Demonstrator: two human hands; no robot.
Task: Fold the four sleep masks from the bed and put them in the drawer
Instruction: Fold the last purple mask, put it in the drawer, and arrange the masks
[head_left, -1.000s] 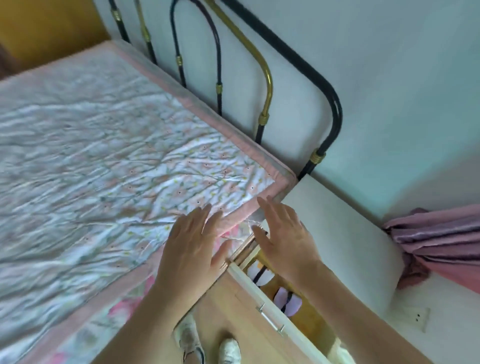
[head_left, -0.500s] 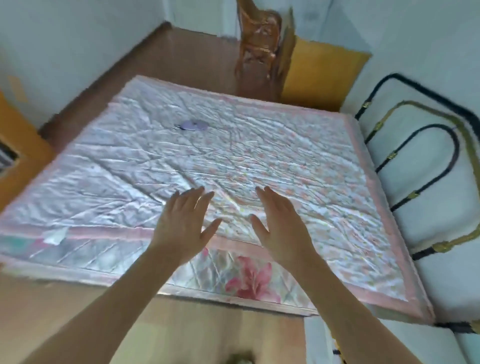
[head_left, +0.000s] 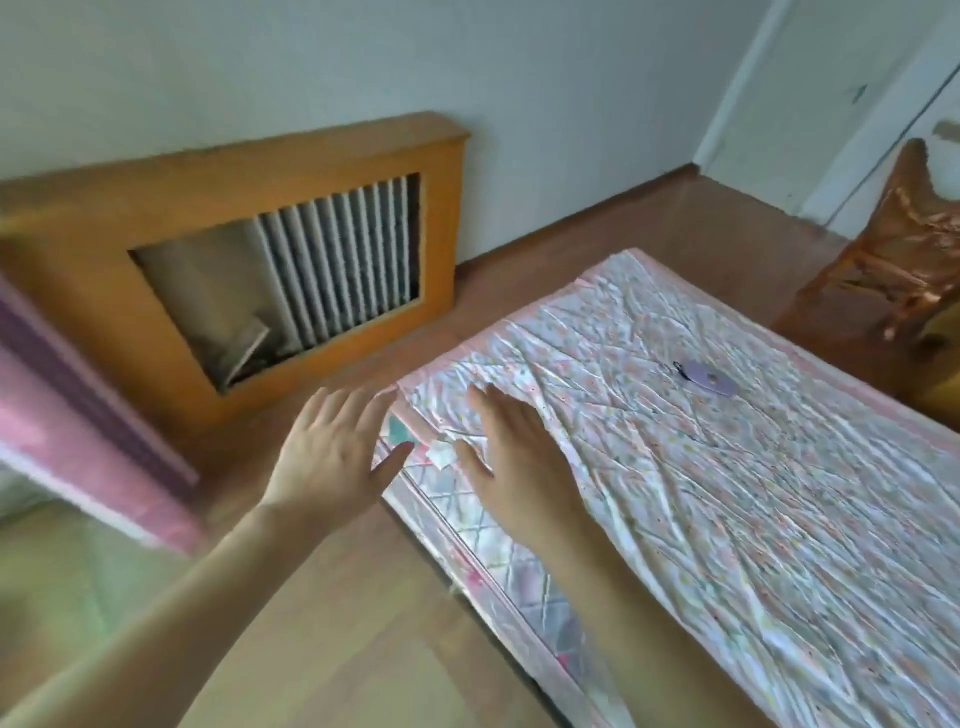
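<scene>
Our left hand (head_left: 332, 457) and right hand (head_left: 519, 457) empty, fingers spread, apart, at bed (head_left: 727, 519) corner. One lilac mask (head_left: 709, 378) on bed at 2 o'clock, well apart. We judge: fetch step; next, reach, pick up, fold. Drawer unseen.

View swings left from the open drawer to the bed's (head_left: 727, 509) far corner, sleep mask (head_left: 707, 378) and wooden radiator cover (head_left: 156, 218) now visible, left hand (head_left: 332, 457) off the bed edge.
</scene>
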